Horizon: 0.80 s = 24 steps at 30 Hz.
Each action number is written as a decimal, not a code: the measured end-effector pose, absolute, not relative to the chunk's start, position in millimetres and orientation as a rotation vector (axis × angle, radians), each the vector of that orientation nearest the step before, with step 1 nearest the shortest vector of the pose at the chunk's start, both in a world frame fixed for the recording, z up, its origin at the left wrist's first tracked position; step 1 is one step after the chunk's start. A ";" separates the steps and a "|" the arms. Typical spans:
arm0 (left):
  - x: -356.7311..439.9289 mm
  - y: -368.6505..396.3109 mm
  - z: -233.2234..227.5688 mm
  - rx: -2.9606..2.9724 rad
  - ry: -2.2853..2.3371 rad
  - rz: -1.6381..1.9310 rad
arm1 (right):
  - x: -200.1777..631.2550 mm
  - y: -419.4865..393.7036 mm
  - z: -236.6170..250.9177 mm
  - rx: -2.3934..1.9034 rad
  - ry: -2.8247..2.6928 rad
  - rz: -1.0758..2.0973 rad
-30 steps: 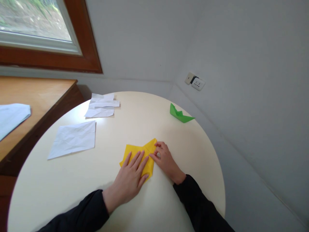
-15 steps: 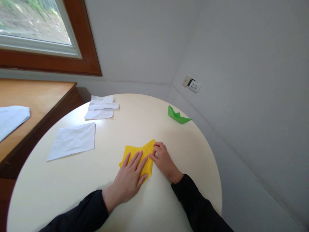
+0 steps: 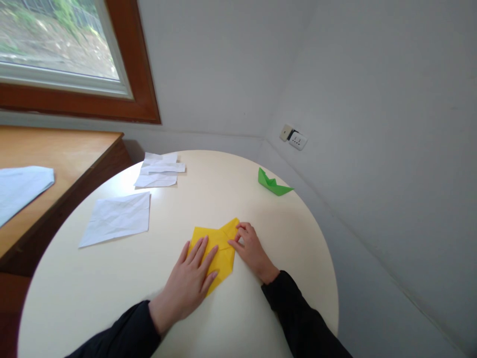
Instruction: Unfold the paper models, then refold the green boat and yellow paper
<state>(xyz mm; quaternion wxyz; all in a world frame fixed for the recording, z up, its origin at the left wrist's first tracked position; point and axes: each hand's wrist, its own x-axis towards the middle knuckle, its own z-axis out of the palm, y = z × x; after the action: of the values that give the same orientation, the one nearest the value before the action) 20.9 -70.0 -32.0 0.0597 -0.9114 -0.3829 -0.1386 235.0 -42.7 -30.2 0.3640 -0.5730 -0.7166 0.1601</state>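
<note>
A folded yellow paper [image 3: 222,248] lies flat near the front middle of the round cream table [image 3: 112,278]. My left hand [image 3: 190,281] rests palm down on its near left part, fingers spread and pressing it to the table. My right hand [image 3: 251,248] sits at the paper's right edge, its fingertips pinching or pressing a folded flap near the upper right corner. Both arms wear dark sleeves.
A green paper boat [image 3: 272,183] stands at the table's far right edge. A crumpled white sheet [image 3: 117,219] lies at the left, with more white sheets [image 3: 158,171] behind it. A wooden desk [image 3: 55,164] with a white paper [image 3: 18,186] stands left, under a window.
My left hand has slid back toward me, uncovering more of the yellow paper. The right hand stays at the flap. The view has shifted slightly.
</note>
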 end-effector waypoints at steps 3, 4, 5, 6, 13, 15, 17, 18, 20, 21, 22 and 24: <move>15.2 -72.9 -34.1 -2.738 -1.168 -0.446 | 235.5 -43.1 -30.1 -1.469 -1.841 0.427; 13.2 -73.9 -34.7 -2.727 -1.168 -0.458 | 235.5 -43.0 -30.3 -1.471 -1.838 0.429; 11.1 -75.0 -35.4 -2.712 -1.166 -0.470 | 235.3 -42.8 -30.7 -1.474 -1.832 0.430; 8.9 -76.0 -36.1 -2.693 -1.163 -0.481 | 235.1 -42.6 -31.2 -1.478 -1.827 0.430; -9.1 -85.3 -42.4 -2.565 -1.190 -0.527 | 232.7 -42.6 -32.4 -1.472 -1.812 0.416; -14.1 -88.4 -44.4 -2.548 -1.213 -0.540 | 231.9 -44.1 -30.5 -1.464 -1.806 0.413; -18.5 -90.7 -46.0 -2.545 -1.239 -0.551 | 231.0 -46.1 -28.1 -1.452 -1.802 0.409; -20.5 -91.5 -46.4 -2.548 -1.251 -0.555 | 230.7 -47.1 -27.0 -1.445 -1.800 0.408; -23.4 -92.0 -45.1 -2.557 -1.279 -0.567 | 230.1 -48.7 -25.2 -1.429 -1.793 0.405; -24.3 -92.1 -43.2 -2.558 -1.297 -0.578 | 230.0 -49.2 -24.6 -1.419 -1.785 0.401; -24.5 -92.2 -40.3 -2.556 -1.317 -0.595 | 230.0 -49.6 -24.1 -1.406 -1.775 0.396; -22.4 -93.0 -31.8 -2.548 -1.341 -0.653 | 230.3 -49.9 -23.5 -1.379 -1.749 0.388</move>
<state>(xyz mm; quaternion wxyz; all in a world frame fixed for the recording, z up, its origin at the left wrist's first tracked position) -22.4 -93.0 -31.8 0.0944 -0.8591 -0.4522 -0.2203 230.3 -49.9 -23.5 0.4266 -0.5516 -0.6997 0.1552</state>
